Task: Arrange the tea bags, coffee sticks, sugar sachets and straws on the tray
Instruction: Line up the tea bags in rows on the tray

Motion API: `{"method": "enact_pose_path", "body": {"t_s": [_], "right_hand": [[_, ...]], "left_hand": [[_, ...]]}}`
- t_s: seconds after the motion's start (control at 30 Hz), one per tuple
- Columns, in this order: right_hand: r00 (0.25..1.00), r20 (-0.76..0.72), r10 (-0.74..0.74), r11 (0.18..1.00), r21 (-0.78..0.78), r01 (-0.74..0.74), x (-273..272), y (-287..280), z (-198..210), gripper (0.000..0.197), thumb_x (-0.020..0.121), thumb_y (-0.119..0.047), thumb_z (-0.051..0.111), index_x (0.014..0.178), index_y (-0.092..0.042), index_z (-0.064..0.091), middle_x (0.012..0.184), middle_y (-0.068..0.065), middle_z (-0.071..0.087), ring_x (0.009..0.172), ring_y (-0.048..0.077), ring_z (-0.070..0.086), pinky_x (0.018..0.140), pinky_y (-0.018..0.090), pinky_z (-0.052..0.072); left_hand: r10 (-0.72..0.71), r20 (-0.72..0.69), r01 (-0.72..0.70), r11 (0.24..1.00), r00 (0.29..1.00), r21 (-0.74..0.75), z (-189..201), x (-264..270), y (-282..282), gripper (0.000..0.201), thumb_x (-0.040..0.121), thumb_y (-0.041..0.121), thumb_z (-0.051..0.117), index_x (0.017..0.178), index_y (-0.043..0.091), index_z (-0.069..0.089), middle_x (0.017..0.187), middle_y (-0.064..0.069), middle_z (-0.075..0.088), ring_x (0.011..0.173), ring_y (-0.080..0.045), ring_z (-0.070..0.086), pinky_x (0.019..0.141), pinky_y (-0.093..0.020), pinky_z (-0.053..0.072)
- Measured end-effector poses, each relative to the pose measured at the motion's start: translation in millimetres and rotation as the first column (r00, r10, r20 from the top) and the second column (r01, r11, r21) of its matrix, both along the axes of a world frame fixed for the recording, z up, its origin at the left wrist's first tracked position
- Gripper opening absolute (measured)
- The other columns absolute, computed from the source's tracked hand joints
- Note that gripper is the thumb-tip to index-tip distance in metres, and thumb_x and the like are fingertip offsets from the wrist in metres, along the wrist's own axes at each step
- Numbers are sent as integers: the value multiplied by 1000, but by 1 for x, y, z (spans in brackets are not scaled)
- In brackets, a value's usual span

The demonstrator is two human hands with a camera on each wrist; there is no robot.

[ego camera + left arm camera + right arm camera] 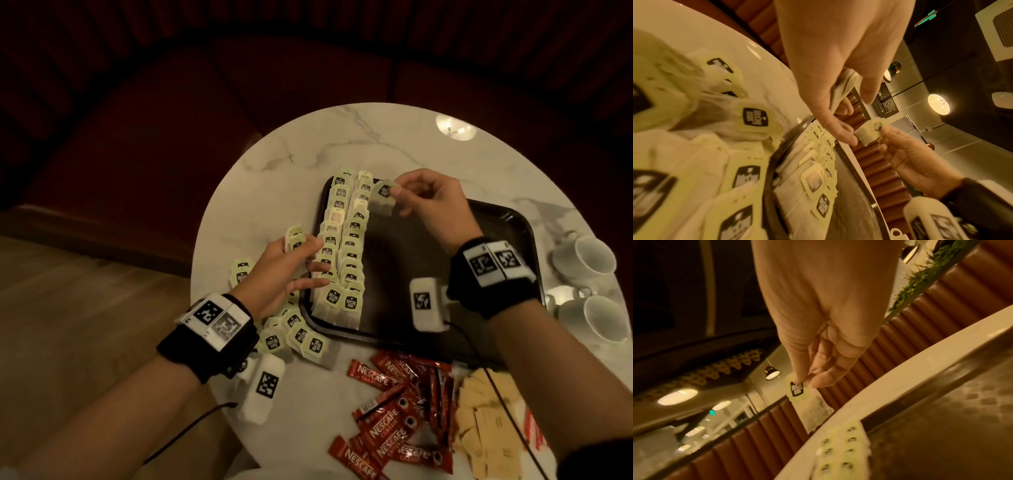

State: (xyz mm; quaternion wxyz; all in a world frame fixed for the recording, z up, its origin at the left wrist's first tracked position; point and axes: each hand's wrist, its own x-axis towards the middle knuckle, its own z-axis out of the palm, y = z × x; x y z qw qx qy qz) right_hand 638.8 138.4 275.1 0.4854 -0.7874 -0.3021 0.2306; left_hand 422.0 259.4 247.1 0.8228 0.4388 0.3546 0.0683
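Observation:
A dark tray (428, 260) lies on the round marble table (342, 144). Two rows of pale green tea bags (344, 246) fill its left side. My right hand (424, 200) pinches one tea bag (383, 197) by its tag, above the tray's far left corner; the same bag (797, 388) hangs from thumb and forefinger in the right wrist view. My left hand (291, 274) holds a small stack of tea bags (295, 238) at the tray's left edge, fingers spread over the rows. Loose tea bags (294, 335) are heaped under the left wrist.
Red coffee sticks (397, 411) lie piled on the table in front of the tray, with beige sugar sachets (489, 421) to their right. Two white cups (582, 260) stand at the right edge. A dark red bench curves behind the table.

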Motion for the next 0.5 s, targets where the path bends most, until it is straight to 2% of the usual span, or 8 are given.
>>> {"method": "enact_pose_path", "body": {"t_s": [0.07, 0.13, 0.27, 0.37, 0.43, 0.5], "right_hand": [[999, 23, -34, 998, -43, 35, 26, 4, -17, 5, 90, -21, 70, 88, -25, 69, 90, 2, 72, 75, 11, 65, 75, 31, 55], [998, 19, -63, 996, -64, 64, 45, 10, -35, 7, 90, -19, 70, 87, -25, 69, 88, 2, 71, 76, 13, 64, 75, 32, 54], [990, -57, -127, 988, -93, 122, 67, 23, -64, 12, 92, -13, 67, 87, -24, 67, 85, -3, 66, 77, 14, 63, 64, 22, 51], [986, -79, -147, 984, -111, 138, 77, 31, -76, 13, 93, -10, 66, 86, -22, 65, 83, -3, 66, 76, 11, 63, 60, 17, 51], [983, -96, -156, 982, -119, 144, 84, 35, -83, 17, 92, -8, 65, 83, -23, 64, 81, -2, 65, 74, 12, 63, 60, 19, 51], [981, -95, -167, 978, -143, 152, 89, 39, -89, 19, 92, -9, 66, 82, -24, 65, 82, -2, 66, 78, 17, 64, 67, 26, 55]], "left_hand": [[-1, -26, 0, 999, 1000, -42, -3, 6, 3, 16, 95, 16, 59, 108, 7, 58, 95, -11, 58, 83, -24, 69, 74, -41, 61], [3, -35, -6, 996, 999, -92, -6, 10, 6, 15, 96, 13, 55, 109, 6, 57, 92, -12, 57, 82, -27, 69, 71, -42, 61], [-28, -45, 22, 993, 999, -116, -12, 11, 9, 18, 96, 13, 48, 109, 4, 57, 85, -5, 60, 86, -31, 68, 73, -43, 60], [-32, -65, 24, 991, 997, -129, -15, 11, 10, 21, 97, 15, 45, 112, 5, 57, 81, -7, 57, 82, -29, 69, 73, -43, 61], [-31, -80, 21, 992, 996, -123, -15, 12, 11, 22, 98, 18, 46, 113, 6, 58, 82, -8, 56, 78, -28, 69, 71, -42, 61], [-32, -80, 22, 993, 996, -119, -14, 13, 11, 24, 97, 20, 48, 114, 6, 58, 84, -9, 56, 75, -27, 69, 69, -40, 61]]}}
